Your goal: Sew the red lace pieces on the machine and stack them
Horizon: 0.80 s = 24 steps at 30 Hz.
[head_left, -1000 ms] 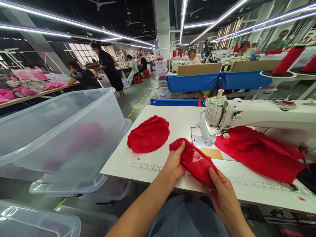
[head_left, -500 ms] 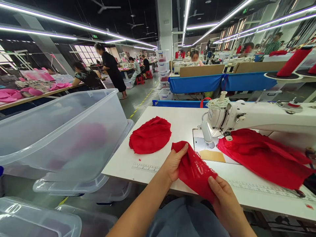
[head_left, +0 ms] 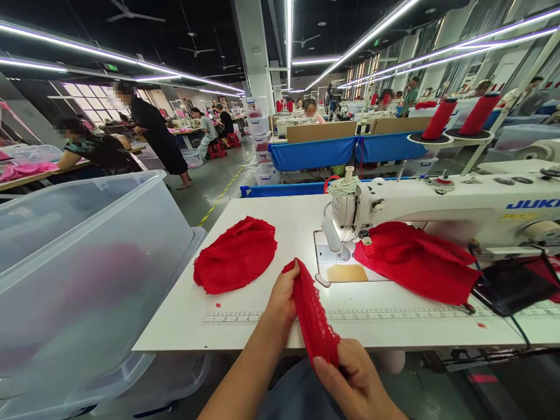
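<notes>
A red fabric piece with lace edging (head_left: 311, 315) is stretched between my two hands over the table's front edge. My left hand (head_left: 282, 297) pinches its upper end, thumb on top. Lower and nearer to me, my right hand (head_left: 350, 373) grips the other end with its fingers closed. The lace runs along the right side of the piece. To the left, a second red fabric piece (head_left: 236, 254) lies on the white table (head_left: 175, 326). More red fabric (head_left: 415, 262) lies beneath the arm of the sewing machine (head_left: 394, 198).
Printed along the table front is a ruler scale (head_left: 376, 315). Large clear plastic bins (head_left: 87, 280) stand at the left. Red thread cones (head_left: 440, 119) rise behind the machine. A person in dark clothes (head_left: 153, 134) stands in the aisle; others sit at machines beyond.
My view has swung to the right, showing more of the machine. The held fabric has turned from spread out to a narrower, steeper strip, with my right hand lower. Both hands keep their grip.
</notes>
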Tool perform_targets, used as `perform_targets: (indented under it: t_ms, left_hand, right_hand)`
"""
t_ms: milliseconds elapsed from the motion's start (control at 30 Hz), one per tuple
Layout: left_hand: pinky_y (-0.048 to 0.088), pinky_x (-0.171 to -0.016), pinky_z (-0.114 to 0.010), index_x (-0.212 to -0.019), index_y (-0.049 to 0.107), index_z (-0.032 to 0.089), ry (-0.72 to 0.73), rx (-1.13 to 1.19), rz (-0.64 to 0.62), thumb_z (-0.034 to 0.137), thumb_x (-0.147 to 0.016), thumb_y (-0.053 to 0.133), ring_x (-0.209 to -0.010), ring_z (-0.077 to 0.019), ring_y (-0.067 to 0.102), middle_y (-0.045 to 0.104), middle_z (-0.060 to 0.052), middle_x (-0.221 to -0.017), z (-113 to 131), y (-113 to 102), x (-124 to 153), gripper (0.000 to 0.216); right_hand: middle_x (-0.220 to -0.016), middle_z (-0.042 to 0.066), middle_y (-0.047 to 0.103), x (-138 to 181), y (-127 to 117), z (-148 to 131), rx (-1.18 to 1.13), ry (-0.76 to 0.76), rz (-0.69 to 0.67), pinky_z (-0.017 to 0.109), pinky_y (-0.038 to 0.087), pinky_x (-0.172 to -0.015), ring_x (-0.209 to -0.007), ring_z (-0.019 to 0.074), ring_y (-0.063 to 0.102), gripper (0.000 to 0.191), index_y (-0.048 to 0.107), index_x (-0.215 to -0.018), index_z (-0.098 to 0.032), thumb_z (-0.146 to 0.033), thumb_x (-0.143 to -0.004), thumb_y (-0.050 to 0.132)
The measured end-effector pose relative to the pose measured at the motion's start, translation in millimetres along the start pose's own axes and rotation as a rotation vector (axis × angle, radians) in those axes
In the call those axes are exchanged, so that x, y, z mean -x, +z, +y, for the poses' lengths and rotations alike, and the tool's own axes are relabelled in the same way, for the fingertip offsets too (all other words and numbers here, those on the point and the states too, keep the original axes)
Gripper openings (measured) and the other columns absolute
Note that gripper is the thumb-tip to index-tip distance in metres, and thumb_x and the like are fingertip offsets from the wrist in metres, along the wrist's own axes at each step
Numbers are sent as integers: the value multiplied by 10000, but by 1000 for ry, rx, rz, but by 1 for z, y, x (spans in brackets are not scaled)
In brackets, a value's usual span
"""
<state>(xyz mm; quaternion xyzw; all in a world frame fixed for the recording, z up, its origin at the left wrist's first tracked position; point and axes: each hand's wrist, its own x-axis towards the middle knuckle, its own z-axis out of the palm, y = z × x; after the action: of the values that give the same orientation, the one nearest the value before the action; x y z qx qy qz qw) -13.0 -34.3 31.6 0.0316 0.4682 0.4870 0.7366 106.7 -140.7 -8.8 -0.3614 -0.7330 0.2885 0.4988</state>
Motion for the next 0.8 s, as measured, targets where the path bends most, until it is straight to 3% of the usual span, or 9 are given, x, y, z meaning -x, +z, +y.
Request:
perform_targets:
  t_ms: [133, 267, 367, 467, 567, 700, 800]
  left_hand:
    - [487, -434, -238, -723, 580, 137, -12, -18, 1, 266, -916, 588, -364, -129, 538, 602, -10, -501, -4, 3, -1, 232]
    - [546, -572, -256, -697, 583, 139, 46, -24, -34, 259, -917, 597, -416, -114, 568, 615, -5, -522, -15, 3, 3, 251]
    - [555, -687, -255, -781, 654, 134, 73, -95, -283, 248, -781, 765, -566, -127, 638, 680, -22, -643, -28, 1, 9, 160]
    - [529, -786, -245, -926, 706, 131, 9, -270, -639, 305, -620, 888, -777, -161, 679, 728, -71, -839, -40, 7, 14, 397]
    - [510, -792, -267, -1026, 699, 148, 1, -373, -813, 466, -616, 867, -889, -201, 671, 721, -107, -971, -48, 29, 15, 546]
    - [486, -854, -339, -1022, 676, 143, 167, -483, -783, 511, -706, 769, -947, -244, 639, 698, -113, -995, -57, 68, 12, 493]
    - [465, -895, -405, -1071, 669, 130, 487, -821, -623, 379, -826, 608, -959, -283, 609, 656, -139, -1039, -70, 79, 11, 354]
  right_hand:
    - [-519, -51, 460, 2, -6, 7, 23, 20, 54, 216, 308, -478, -490, 93, 418, 426, 421, -603, -201, -380, -990, 443]
    - [-486, -35, 445, 10, -25, 10, -43, 99, 73, 221, 310, -463, -461, 99, 416, 472, 455, -550, -193, -426, -959, 483]
    - [-569, 1, 573, 19, -54, 13, -127, 305, 85, 243, 441, -557, -549, 151, 536, 394, 618, -614, -206, -480, -894, 575]
    - [-826, 63, 710, 26, -96, 28, -245, 523, 170, 322, 540, -758, -812, 248, 663, 324, 742, -899, -228, -530, -820, 655]
    - [-874, 61, 729, 24, -142, 48, -304, 628, 419, 322, 568, -715, -813, 252, 688, 391, 714, -972, -251, -567, -741, 713]
    - [-903, 84, 719, 11, -187, 54, -92, 586, 665, 328, 580, -670, -811, 269, 682, 510, 665, -965, -230, -609, -630, 736]
    - [-1034, 111, 685, 9, -179, 41, 305, 472, 831, 365, 576, -740, -906, 292, 659, 545, 654, -1009, -219, -586, -615, 739]
